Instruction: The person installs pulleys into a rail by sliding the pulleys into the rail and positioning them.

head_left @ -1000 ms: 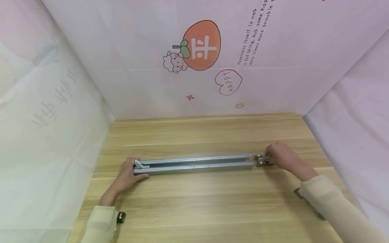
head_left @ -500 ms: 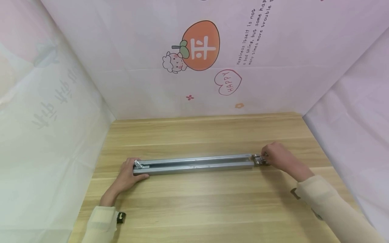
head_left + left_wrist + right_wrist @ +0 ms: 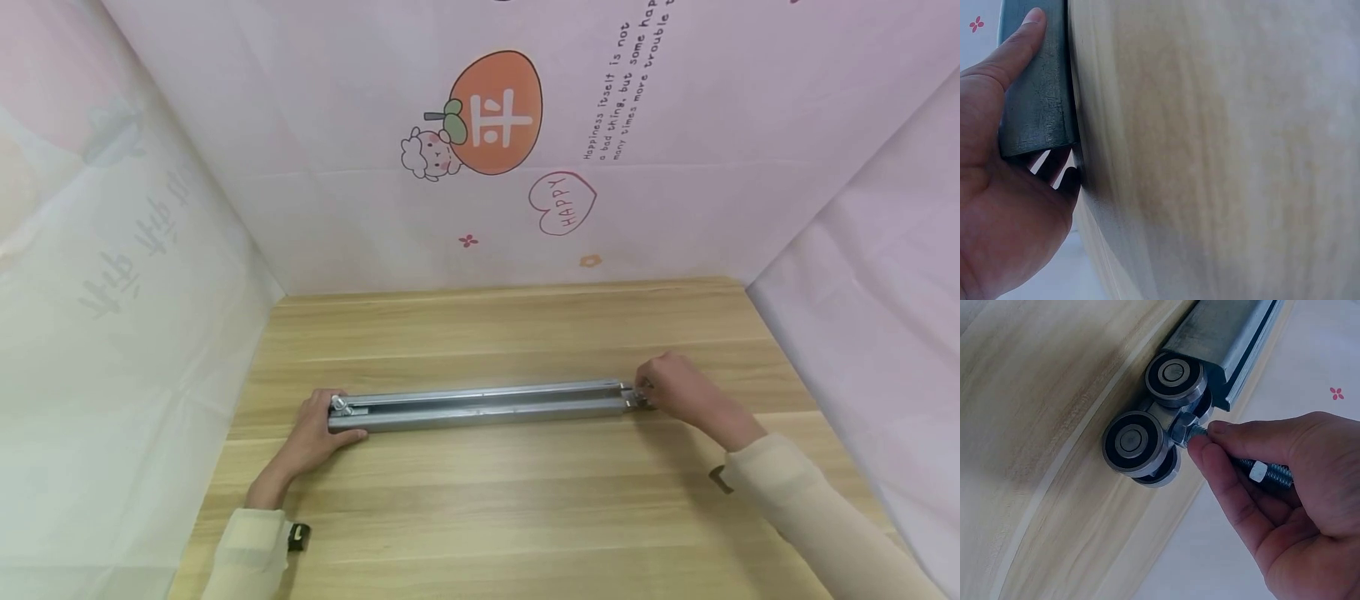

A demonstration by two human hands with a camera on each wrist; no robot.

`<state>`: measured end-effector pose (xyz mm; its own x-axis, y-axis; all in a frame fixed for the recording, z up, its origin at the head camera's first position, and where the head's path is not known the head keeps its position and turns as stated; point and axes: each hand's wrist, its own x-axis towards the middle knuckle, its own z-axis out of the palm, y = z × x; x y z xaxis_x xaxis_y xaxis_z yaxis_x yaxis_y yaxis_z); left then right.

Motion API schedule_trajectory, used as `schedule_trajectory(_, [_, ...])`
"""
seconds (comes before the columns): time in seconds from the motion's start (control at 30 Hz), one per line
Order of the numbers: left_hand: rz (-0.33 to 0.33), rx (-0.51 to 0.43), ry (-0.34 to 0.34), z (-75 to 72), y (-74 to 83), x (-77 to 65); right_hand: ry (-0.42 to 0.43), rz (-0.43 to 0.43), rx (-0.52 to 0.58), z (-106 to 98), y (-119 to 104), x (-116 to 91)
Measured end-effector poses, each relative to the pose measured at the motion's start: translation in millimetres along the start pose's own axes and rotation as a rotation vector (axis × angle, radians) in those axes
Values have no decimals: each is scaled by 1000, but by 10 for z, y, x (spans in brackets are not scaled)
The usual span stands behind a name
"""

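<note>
A metal channel rail (image 3: 480, 418) lies across the wooden table, its slot facing up. My left hand (image 3: 311, 433) grips its left end, thumb along the near side; in the left wrist view the other fingers are partly hidden behind the rail (image 3: 1041, 106). A bolt with a nut (image 3: 341, 407) stands in the slot there. At the right end, my right hand (image 3: 681, 389) pinches the threaded bolt (image 3: 1272, 475) of a roller trolley (image 3: 1132, 440). The trolley's leading wheels are right at the rail's mouth, partly overlapped by it, while the rear wheels stay outside.
The wooden table (image 3: 480, 508) extends on all sides of the rail. Behind it hangs a printed cloth (image 3: 360, 225), with white cloth sides (image 3: 150, 350) at left and right. A dark strap piece (image 3: 298, 537) shows at the left cuff.
My right hand has moved left with the roller trolley, closing the gap to the rail and bringing its leading wheels to the mouth. The left hand and rail have stayed put.
</note>
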<state>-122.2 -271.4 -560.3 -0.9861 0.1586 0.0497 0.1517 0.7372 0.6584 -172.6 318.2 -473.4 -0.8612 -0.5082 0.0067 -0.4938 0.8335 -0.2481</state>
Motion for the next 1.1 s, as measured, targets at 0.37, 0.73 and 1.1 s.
schedule_trajectory(0.37, [-21, -1, -12, -28, 40, -4, 5, 18, -6, 15, -28, -3])
schedule_trajectory(0.73, [-3, 0, 1, -2, 14, -9, 9, 22, 0, 28, -39, -5])
schedule_trajectory(1.1, [-12, -8, -2, 11, 5, -7, -3, 26, 19, 45, -66, 18])
